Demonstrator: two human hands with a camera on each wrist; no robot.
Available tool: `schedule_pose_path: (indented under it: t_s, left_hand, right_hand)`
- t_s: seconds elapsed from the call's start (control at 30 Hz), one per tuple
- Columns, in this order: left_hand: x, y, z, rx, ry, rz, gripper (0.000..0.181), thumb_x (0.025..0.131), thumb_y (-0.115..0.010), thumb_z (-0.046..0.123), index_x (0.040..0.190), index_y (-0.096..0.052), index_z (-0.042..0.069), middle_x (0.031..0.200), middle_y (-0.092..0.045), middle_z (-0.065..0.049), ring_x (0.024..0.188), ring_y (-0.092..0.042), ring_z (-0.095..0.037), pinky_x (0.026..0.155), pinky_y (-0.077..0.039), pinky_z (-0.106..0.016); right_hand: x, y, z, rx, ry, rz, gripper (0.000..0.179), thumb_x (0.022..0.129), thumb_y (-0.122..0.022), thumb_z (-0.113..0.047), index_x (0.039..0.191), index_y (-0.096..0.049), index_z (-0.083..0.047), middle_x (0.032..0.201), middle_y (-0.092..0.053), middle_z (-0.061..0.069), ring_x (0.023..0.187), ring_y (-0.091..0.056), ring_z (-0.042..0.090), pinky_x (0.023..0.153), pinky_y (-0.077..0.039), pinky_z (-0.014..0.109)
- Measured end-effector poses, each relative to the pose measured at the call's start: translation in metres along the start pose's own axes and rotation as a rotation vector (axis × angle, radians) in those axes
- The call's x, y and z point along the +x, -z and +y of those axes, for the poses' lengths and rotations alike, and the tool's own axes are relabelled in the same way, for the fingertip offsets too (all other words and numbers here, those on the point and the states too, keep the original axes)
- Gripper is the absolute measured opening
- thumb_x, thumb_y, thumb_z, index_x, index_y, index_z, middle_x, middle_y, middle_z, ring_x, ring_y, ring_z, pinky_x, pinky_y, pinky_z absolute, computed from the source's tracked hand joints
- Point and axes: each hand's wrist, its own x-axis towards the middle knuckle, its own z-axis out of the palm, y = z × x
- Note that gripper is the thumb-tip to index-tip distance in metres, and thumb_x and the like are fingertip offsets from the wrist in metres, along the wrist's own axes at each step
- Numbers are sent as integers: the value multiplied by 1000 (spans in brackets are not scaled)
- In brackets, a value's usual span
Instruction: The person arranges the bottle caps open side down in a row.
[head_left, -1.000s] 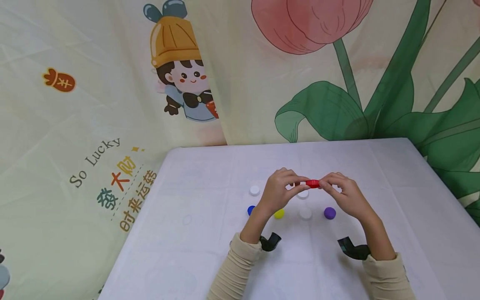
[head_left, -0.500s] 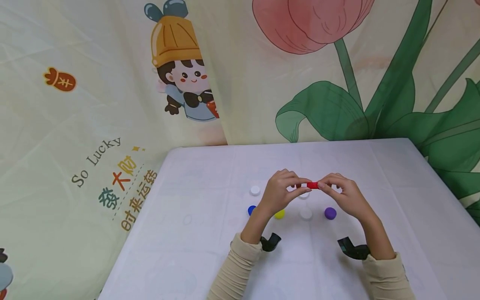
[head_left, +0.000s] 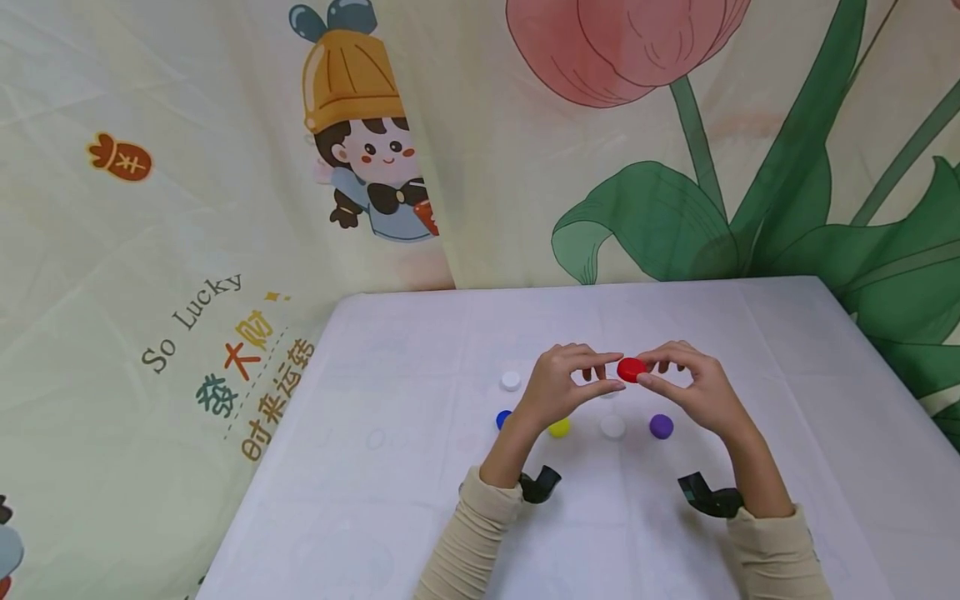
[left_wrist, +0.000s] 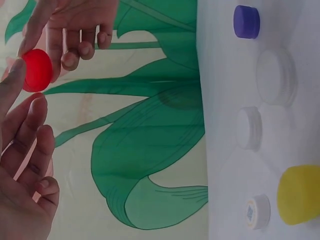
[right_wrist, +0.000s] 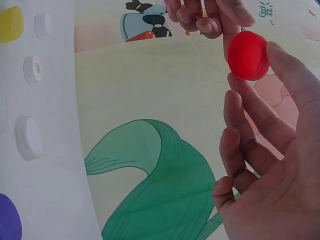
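A red bottle cap [head_left: 632, 370] is held up over the table between both hands. At its left edge, the thumb and index fingertips of my left hand [head_left: 557, 382] lie against the rim. My right hand [head_left: 693, 385] pinches the opposite edge with thumb and index finger. The cap's hollow inside faces the right wrist view, where ridges show on its side. In the left wrist view, the other fingers of the left hand [left_wrist: 27, 170] are loosely bent away from the cap.
On the white table [head_left: 360, 500] lie a blue cap [head_left: 503, 419], a yellow cap [head_left: 559, 428], a purple cap [head_left: 662, 427], and several white caps, including a larger one [head_left: 612, 427]. The left forearm partly covers the blue cap. A printed cloth [head_left: 487, 208] hangs behind the table.
The red cap has turned from edge-on to showing its round face in the head view, shifting slightly right. The left fingertips have spread farther apart; the right fingers have shifted around the rim.
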Motion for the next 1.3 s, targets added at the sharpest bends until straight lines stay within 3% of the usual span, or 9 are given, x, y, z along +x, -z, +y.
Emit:
schedule_pose_path:
  t_s: [0.33,0.53,0.63,0.77,0.93,0.97,1.03,1.2,1.3]
  left_hand:
    - [1,-2,1,-22,36,-10,33,75,-72,29,105,-68,15,71,-61,8,66,-48,-3,62,-37,-15]
    - [7,-8,-1,-16,52,-15,32,76,-71,31,104,-69,16,71,-60,8,65,-49,-4,61,-39,-17]
    - [13,-13,-3,6,61,-28,33,77,-70,33,105,-68,17,70,-59,8,65,-49,-3,61,-39,-15]
    - [23,-21,-6,46,82,-64,35,78,-67,36,108,-67,18,71,-58,10,67,-49,-2,60,-36,-10]
    - [34,-33,-11,100,122,-128,35,80,-65,38,109,-67,19,71,-57,11,65,-48,-3,57,-35,-9]
    - [37,-35,-12,114,134,-142,35,80,-64,39,108,-67,20,70,-56,11,65,-48,-3,56,-35,-9]
    - [42,-42,-15,147,154,-171,34,80,-64,40,108,-67,21,70,-56,11,63,-47,-2,55,-34,-10]
    - [51,-62,-27,264,193,-266,34,79,-63,42,108,-67,24,71,-56,13,63,-46,0,56,-34,-10]
    - [52,-75,-33,348,190,-316,34,78,-64,44,106,-68,25,71,-58,14,64,-47,0,59,-33,-12]
  right_hand:
    - [-1,2,1,1,43,15,34,72,-75,-13,104,-66,-15,92,-61,-5,85,-46,12,68,-35,28]
    - [-2,8,-20,-35,35,38,33,72,-74,-6,104,-65,-7,90,-61,4,84,-46,16,67,-37,25]
    - [0,12,-14,-38,39,46,32,73,-73,-9,104,-65,-6,89,-60,8,83,-44,17,64,-38,24]
    - [4,10,30,-22,33,69,35,74,-74,-21,106,-66,-12,91,-60,6,85,-43,17,62,-37,31]
    - [11,-3,131,-132,1,148,39,71,-74,-36,108,-64,-30,94,-61,-8,87,-44,11,60,-38,33]
    - [11,0,134,-112,-10,132,39,73,-73,-35,110,-64,-28,95,-61,-6,89,-46,13,64,-39,33]
    - [13,-4,161,-176,-35,155,39,73,-72,-38,111,-63,-31,94,-61,-8,87,-46,12,63,-42,30]
    - [14,-9,180,-284,-138,129,42,72,-67,-50,111,-61,-35,94,-59,-8,88,-44,14,58,-42,27]
    - [10,-5,155,-249,-212,34,46,74,-65,-48,114,-61,-26,95,-59,2,89,-43,21,59,-40,30]
